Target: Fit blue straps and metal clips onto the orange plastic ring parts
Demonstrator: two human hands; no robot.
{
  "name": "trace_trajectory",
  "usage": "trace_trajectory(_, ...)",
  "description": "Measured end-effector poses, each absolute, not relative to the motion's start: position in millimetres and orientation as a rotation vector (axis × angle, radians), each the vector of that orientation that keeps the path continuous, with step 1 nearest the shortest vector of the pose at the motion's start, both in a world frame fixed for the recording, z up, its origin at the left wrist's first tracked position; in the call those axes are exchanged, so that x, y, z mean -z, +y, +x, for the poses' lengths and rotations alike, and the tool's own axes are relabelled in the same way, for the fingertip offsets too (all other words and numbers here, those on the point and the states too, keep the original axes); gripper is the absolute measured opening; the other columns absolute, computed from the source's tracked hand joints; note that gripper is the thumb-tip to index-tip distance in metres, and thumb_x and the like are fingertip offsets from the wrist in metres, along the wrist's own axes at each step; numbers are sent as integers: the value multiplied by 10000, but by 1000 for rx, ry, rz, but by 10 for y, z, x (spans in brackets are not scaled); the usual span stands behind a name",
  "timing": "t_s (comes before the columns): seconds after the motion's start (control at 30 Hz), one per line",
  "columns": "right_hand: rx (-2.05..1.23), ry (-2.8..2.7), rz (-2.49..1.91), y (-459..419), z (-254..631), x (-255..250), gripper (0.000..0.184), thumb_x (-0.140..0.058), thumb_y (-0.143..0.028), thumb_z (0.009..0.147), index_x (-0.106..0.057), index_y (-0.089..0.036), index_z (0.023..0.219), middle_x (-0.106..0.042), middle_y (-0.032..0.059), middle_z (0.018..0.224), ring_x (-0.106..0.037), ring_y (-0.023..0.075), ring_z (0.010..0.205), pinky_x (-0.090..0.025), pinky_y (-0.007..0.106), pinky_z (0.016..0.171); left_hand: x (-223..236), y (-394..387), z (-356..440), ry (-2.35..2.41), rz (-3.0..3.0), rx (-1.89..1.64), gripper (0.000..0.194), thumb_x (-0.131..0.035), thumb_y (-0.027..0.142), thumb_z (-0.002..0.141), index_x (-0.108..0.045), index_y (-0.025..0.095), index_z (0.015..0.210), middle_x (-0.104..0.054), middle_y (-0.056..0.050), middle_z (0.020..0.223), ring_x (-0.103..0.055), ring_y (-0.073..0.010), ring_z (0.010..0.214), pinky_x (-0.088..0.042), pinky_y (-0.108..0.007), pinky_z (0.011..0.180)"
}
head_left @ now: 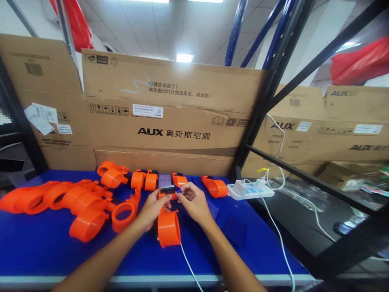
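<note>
My left hand [156,209] is closed round the upper part of an orange plastic ring-shaped piece [169,229], which looks like a tape dispenser. Its wide ring hangs below my fingers, over the blue tabletop. A dark strip with a pale edge [168,189] lies across its top. My right hand [194,202] pinches a small dark blue piece [178,189] at the right end of that strip, its other fingers curled. Behind my hands stand more orange ring pieces [151,180]. Another orange ring [124,217] lies left of my left hand.
Several orange pieces [88,223] crowd the left of the blue table [121,257]. A white power strip [251,190] with plugs and cables sits at the right, near a black metal post [255,109]. Dark blue flat pieces [235,229] lie right of my hands. Cardboard [170,93] walls the back.
</note>
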State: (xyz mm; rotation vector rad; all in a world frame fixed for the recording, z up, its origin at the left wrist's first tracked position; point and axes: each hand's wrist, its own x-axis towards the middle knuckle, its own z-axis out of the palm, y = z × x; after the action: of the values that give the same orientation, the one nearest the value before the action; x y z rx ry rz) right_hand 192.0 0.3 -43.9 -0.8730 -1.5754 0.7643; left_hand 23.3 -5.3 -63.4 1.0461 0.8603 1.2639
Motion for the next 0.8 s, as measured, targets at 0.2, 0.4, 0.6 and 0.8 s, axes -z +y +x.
trace_trajectory(0.2,-457,-1811,-922,-24,1983,408,143,-619,-302,887,-522,-221,818,-591,-3,776,-569,151,686,-483,267,641,622,-63,227,890,1121,-1269,391,-812,378,740,-666,156,1027,-620,0,652,-576,-133,566,-535,-251,561)
trace_trajectory(0.4,-195,-2026,-942,-84,2020,377,196,-560,-237,922,-474,-220,747,-534,-13,712,-489,143,646,-386,259,617,600,-93,232,914,1191,-1246,330,-777,362,771,-671,145,996,-599,9,622,-581,-135,548,-551,-262,556)
trace_trajectory(0.6,-215,-2056,-947,-81,2036,398,213,-555,-247,936,-466,-221,743,-508,-29,663,-461,136,603,-351,252,594,593,-108,235,904,1209,-1236,322,-766,351,781,-658,139,998,-598,11,632,-578,-125,541,-556,-260,554)
trace_trajectory(0.8,-264,-2105,-932,-116,2043,349,203,-567,-270,930,-452,-226,768,-502,-31,678,-441,136,603,-334,245,582,614,-90,232,896,1219,-1258,297,-733,352,809,-655,143,1005,-590,10,630,-580,-133,561,-558,-260,548)
